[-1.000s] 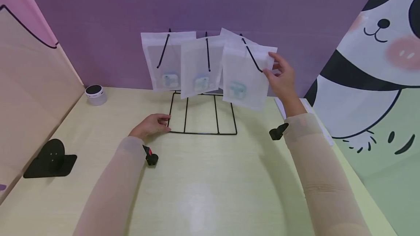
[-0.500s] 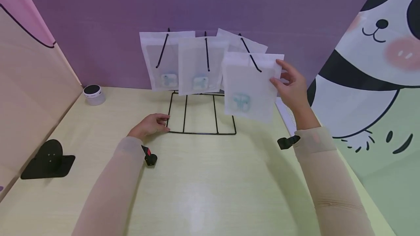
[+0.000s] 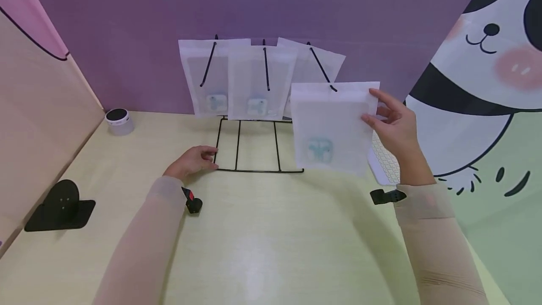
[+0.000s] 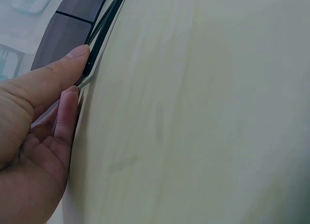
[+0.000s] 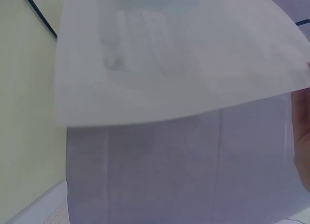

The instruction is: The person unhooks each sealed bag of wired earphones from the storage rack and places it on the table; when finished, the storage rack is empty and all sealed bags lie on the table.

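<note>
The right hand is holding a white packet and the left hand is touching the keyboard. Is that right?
Not quite: the left hand is pinching the black wire rack, as the head view shows. The right hand is indeed holding a white packet.

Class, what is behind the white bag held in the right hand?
Another white bag and a black rack. The held bag hides much of the other bag's lower part and the rack's right edge.
</note>
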Demonstrator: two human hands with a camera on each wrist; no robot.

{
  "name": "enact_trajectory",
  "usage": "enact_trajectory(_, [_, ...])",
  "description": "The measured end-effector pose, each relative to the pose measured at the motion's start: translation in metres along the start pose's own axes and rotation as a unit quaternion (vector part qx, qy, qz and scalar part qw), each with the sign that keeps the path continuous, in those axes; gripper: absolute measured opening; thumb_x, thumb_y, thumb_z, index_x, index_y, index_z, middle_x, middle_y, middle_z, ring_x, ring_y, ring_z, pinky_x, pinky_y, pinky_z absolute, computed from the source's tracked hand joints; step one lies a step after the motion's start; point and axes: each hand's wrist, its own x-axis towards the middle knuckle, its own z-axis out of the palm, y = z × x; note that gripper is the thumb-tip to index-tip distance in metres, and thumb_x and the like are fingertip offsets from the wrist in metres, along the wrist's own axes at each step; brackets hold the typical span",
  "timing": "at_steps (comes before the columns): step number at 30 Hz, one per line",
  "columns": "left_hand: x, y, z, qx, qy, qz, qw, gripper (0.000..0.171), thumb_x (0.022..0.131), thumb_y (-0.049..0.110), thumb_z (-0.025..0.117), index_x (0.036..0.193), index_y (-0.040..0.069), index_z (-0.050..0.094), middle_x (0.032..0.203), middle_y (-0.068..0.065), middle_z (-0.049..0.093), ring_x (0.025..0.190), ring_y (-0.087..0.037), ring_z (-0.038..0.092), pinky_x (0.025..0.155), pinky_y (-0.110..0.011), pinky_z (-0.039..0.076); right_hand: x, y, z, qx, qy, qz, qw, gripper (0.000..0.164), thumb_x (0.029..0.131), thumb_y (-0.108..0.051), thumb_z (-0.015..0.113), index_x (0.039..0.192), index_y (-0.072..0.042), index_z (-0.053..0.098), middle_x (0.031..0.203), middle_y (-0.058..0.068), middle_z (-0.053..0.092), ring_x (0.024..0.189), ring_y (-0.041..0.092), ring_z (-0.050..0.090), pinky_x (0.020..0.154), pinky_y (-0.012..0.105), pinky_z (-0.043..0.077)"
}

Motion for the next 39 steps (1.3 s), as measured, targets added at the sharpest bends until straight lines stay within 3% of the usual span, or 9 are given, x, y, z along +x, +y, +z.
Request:
enact_trajectory(9, [0.001, 0.001, -0.001, -0.018, -0.001, -0.009, 0.9998, 0.060, 0.089, 0.007, 0.072, 0.143, 0.003, 0.047, 0.132, -0.017, 0.050, 0.120, -0.029, 0.044, 0.102, -0.041, 0.033, -0.021, -0.017, -0.016, 0.124, -0.016, -0.072, 0.990, 0.052, 0.080, 0.025, 0.062, 0.128, 0.002, 0.063, 0.117, 0.006, 0.065, 0.095, 0.013, 0.067, 0.079, 0.020, 0.050])
enact_trajectory(13, [0.000, 0.002, -0.002, -0.013, -0.001, 0.000, 0.9999, 0.060, 0.089, 0.007, 0.072, 0.143, 0.002, 0.047, 0.133, -0.017, 0.049, 0.121, -0.029, 0.044, 0.102, -0.041, 0.033, -0.025, -0.015, -0.022, 0.121, -0.024, -0.071, 0.990, 0.053, 0.080, 0.027, 0.061, 0.128, 0.003, 0.062, 0.116, 0.005, 0.065, 0.092, 0.013, 0.067, 0.078, 0.019, 0.050])
enact_trajectory(19, [0.001, 0.000, 0.000, -0.032, -0.002, -0.017, 0.9993, 0.061, 0.087, 0.007, 0.074, 0.143, 0.004, 0.048, 0.129, -0.015, 0.050, 0.118, -0.028, 0.044, 0.101, -0.040, 0.034, -0.027, 0.008, -0.033, 0.079, -0.048, -0.020, 0.996, 0.054, 0.085, 0.017, 0.064, 0.134, -0.005, 0.060, 0.117, -0.002, 0.064, 0.093, 0.009, 0.066, 0.076, 0.018, 0.049])
enact_trajectory(25, [0.000, 0.002, -0.003, -0.013, 0.000, -0.005, 0.9999, 0.060, 0.088, 0.007, 0.072, 0.143, 0.004, 0.048, 0.132, -0.016, 0.050, 0.120, -0.030, 0.044, 0.102, -0.042, 0.033, -0.014, 0.039, -0.029, 0.002, -0.056, 0.057, 0.997, 0.056, 0.090, -0.004, 0.070, 0.142, -0.015, 0.053, 0.127, 0.002, 0.057, 0.097, 0.008, 0.064, 0.078, 0.020, 0.050])
enact_trajectory(32, [0.001, 0.002, -0.002, -0.018, 0.004, -0.012, 0.9997, 0.059, 0.088, 0.006, 0.073, 0.142, 0.003, 0.048, 0.127, -0.017, 0.050, 0.116, -0.029, 0.046, 0.100, -0.041, 0.036, 0.008, 0.083, -0.029, -0.054, -0.085, 0.175, 0.979, 0.065, 0.093, -0.027, 0.069, 0.151, -0.026, 0.040, 0.148, 0.010, 0.039, 0.109, 0.013, 0.055, 0.080, 0.019, 0.050])
enact_trajectory(39, [0.001, 0.003, 0.000, -0.007, -0.002, -0.008, 0.9999, 0.060, 0.088, 0.006, 0.073, 0.142, 0.001, 0.048, 0.126, -0.018, 0.051, 0.117, -0.031, 0.047, 0.100, -0.042, 0.037, 0.024, 0.123, -0.025, -0.067, -0.112, 0.225, 0.966, 0.067, 0.096, -0.012, 0.064, 0.154, -0.016, 0.031, 0.153, 0.015, 0.029, 0.122, 0.032, 0.042, 0.084, 0.024, 0.048])
